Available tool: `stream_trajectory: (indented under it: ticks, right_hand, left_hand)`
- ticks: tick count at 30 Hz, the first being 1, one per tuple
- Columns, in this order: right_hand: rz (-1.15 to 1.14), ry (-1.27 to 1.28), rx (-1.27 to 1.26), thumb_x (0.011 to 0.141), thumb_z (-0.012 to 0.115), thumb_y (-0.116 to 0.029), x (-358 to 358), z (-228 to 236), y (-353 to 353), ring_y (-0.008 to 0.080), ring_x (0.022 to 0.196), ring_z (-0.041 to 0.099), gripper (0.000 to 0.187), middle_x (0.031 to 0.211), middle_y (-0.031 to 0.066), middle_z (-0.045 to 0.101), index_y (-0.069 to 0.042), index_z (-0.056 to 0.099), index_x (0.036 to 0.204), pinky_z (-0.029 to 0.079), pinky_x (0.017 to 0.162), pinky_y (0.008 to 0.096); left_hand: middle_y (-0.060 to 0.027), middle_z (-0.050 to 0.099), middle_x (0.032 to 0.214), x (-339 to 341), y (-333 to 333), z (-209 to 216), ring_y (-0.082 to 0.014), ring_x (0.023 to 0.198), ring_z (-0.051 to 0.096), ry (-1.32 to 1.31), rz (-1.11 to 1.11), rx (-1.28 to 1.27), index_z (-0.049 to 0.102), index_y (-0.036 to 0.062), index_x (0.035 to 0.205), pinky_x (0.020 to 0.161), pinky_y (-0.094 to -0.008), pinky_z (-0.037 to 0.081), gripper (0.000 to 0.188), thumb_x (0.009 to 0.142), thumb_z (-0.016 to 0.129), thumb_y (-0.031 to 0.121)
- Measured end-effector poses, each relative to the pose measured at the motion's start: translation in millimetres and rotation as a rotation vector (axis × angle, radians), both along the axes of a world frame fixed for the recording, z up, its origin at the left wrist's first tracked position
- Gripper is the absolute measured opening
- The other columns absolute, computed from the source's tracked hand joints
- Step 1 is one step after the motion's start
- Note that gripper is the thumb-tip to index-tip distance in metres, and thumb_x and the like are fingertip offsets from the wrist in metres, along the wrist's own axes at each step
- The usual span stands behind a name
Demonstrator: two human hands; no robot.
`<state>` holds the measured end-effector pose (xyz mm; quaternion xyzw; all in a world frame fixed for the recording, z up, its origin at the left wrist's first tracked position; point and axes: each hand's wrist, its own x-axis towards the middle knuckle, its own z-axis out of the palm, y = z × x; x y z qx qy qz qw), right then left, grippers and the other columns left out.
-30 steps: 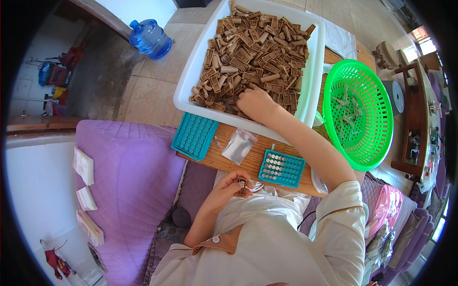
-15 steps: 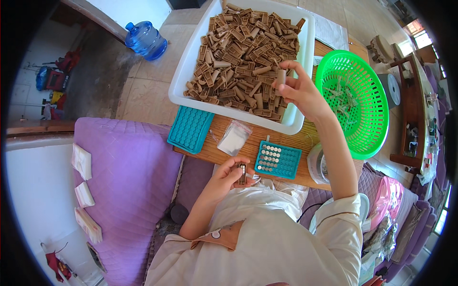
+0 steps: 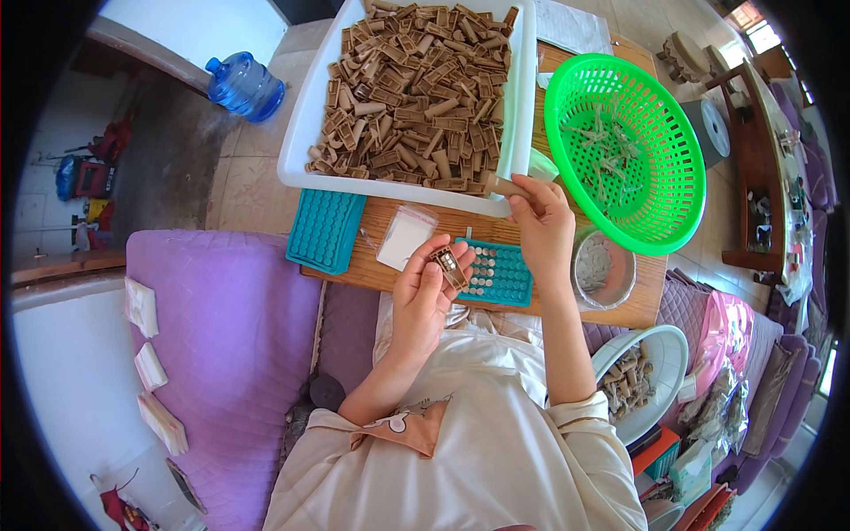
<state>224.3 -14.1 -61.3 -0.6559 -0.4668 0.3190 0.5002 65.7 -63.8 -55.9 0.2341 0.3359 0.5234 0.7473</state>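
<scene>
- Head view: the left hand (image 3: 423, 288) is closed around a small brown ridged plastic piece (image 3: 449, 265), pinched between thumb and fingertips above the wooden board (image 3: 443, 221).
- The right hand (image 3: 542, 223), at about two o'clock from the left, has its fingers clamped on a short tan cylindrical piece (image 3: 506, 187), just beside the near rim of the large white rectangular tray (image 3: 297, 146).
- That tray is heaped with brown ridged pieces and tubes (image 3: 412, 93).
- Between the two hands lies a teal perforated plastic block (image 3: 500, 274); a second teal block (image 3: 324, 230) sits at nine o'clock from it, with a small clear plastic bag (image 3: 405, 237) between.
- A round green plastic basket (image 3: 660, 212) stands at twelve to one o'clock of the right hand, a round metal tin (image 3: 604, 270) at four o'clock.
</scene>
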Motion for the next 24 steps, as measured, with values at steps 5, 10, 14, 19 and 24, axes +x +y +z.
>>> stream_trajectory:
  ticks: [5,10,14,19,24]
  right_hand:
    - [-0.071,-0.262,0.0,0.073,0.061,-0.003,-5.4,12.9,-15.7,0.0133,0.071,0.056,0.024,0.085,0.007,0.056,-0.002,0.06,0.097,0.046,0.062,0.0231]
    - [-0.105,-0.201,-0.047,0.073,0.062,-0.005,-0.4,2.3,-26.8,0.0125,0.069,0.055,0.024,0.08,0.0046,0.058,-0.001,0.06,0.096,0.044,0.064,0.0215]
    - [-0.08,0.457,-0.027,0.075,0.062,-0.009,-4.9,-4.3,-47.2,0.0118,0.071,0.055,0.025,0.079,0.0033,0.058,-0.001,0.058,0.098,0.045,0.065,0.0226]
    - [0.097,0.775,0.167,0.081,0.057,-0.008,-37.8,0.4,-85.2,0.0126,0.092,0.051,0.023,0.097,0.0052,0.052,-0.001,0.055,0.103,0.043,0.077,0.0242]
    - [0.051,0.862,0.125,0.083,0.053,-0.006,-52.3,10.1,-88.9,0.0144,0.094,0.05,0.021,0.101,0.0066,0.049,-0.001,0.052,0.103,0.041,0.084,0.0266]
  left_hand:
    - [-0.0133,0.05,0.11,5.0,-3.1,4.5,-0.0233,0.106,0.049,-0.017,0.026,0.057,0.039,0.0,0.117,0.09,-0.033,0.041,0.031,0.09,0.039,0.014]
    - [-0.0143,0.053,0.107,7.5,-7.0,9.8,-0.0236,0.105,0.049,-0.014,0.076,0.107,0.04,-0.001,0.117,0.089,-0.0333,0.041,0.033,0.087,0.046,0.013]
    - [-0.0142,0.054,0.106,8.8,-9.4,12.1,-0.0229,0.103,0.051,0.027,0.093,0.137,0.041,-0.001,0.116,0.088,-0.0323,0.042,0.036,0.085,0.05,0.014]
    - [-0.0133,0.055,0.105,9.1,-12.8,12.5,-0.0196,0.1,0.052,0.157,0.054,0.216,0.043,-0.0021,0.115,0.085,-0.0294,0.043,0.038,0.083,0.054,0.017]
    - [-0.0145,0.054,0.107,13.2,-13.8,13.3,-0.022,0.102,0.051,0.229,0.042,0.269,0.042,-0.0032,0.116,0.086,-0.0313,0.042,0.041,0.082,0.056,0.015]
